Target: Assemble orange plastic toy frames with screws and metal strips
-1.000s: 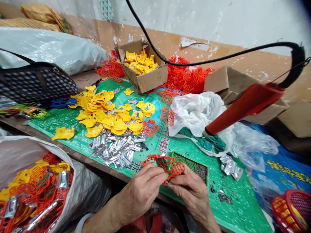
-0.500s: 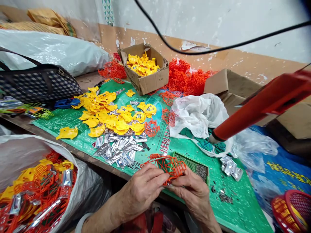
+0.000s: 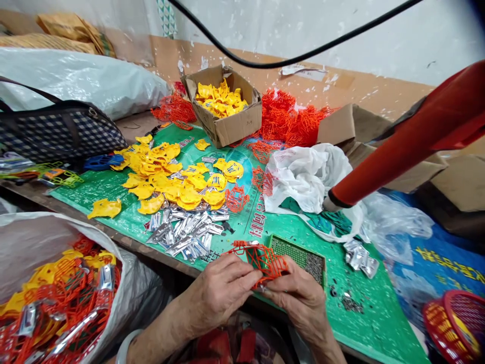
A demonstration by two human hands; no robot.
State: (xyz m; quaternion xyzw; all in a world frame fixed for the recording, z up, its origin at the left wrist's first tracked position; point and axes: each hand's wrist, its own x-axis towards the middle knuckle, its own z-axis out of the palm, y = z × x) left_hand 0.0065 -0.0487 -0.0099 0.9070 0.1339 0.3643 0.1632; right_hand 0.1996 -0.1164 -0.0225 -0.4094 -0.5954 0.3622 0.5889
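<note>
Both hands meet at the table's near edge around a red-orange plastic lattice piece (image 3: 261,258). My left hand (image 3: 223,285) pinches its left side between thumb and fingers. On the right side, my right hand (image 3: 299,290) grips the same piece, fingertips close to its lower edge. Just behind the hands lies a green tray (image 3: 288,248) with small metal bits in its right part. Shiny silver metal pieces (image 3: 189,235) are heaped to the left, and beyond them spread yellow plastic parts (image 3: 162,172). The undersides of both hands' grips are hidden.
A large white sack (image 3: 132,275) of mixed parts stands at the lower left. An orange-red power tool (image 3: 401,141) slants in from the right, beside a white plastic bag (image 3: 306,174). A cardboard box (image 3: 238,126) of yellow parts stands at the back; a red basket (image 3: 450,326) is lower right.
The power tool appears slightly lower and further left, and its black cable has shifted left. Both hands keep hold of the lattice piece, with only slight movement.
</note>
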